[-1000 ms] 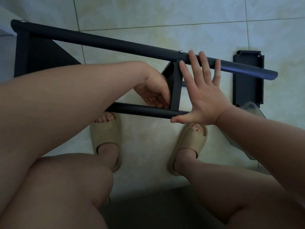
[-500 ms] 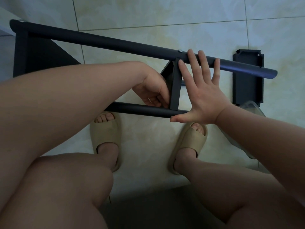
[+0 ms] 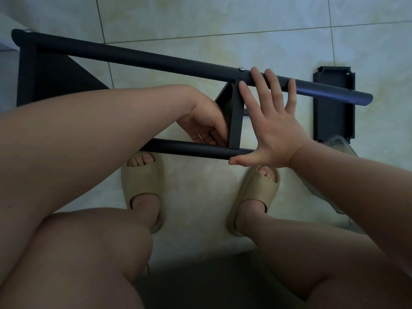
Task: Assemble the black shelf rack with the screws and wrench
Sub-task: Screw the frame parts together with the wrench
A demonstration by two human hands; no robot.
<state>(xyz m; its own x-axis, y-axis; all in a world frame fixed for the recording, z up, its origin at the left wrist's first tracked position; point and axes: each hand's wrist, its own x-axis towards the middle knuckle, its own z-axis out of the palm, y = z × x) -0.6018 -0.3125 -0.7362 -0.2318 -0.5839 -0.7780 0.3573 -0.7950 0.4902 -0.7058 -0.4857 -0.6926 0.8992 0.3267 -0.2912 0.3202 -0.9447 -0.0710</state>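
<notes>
Floor (image 3: 245, 16) is pale glossy tile, marbled cream-green, with dark grout lines; dim light, no walls visible. You're seated over it, knees at the bottom of the view.

Black shelf rack (image 3: 138, 58) lies on its side across the tile, partly built: long upper tube running from far left to right, a shorter lower tube (image 3: 189, 149) nearer you, and a shelf panel (image 3: 235, 121) standing edge-on between them. Another panel closes the rack's left end.

Loose black shelf tray (image 3: 333, 108) sits flat on the floor just right of the rack, under the upper tube's free end. Clear plastic bag (image 3: 341, 146) touches the tray's near edge.

Beige slides (image 3: 142, 181) sit below the lower tube.

Your right hand (image 3: 270, 132) is splayed flat, fingers on the upper tube, thumb against the lower tube's end, gripping nothing. Your left hand (image 3: 205, 123) is curled left of the panel, fingertips pinched at its base; what it holds, can't tell.

Screw head (image 3: 241, 68) shows on the upper tube above the panel.
</notes>
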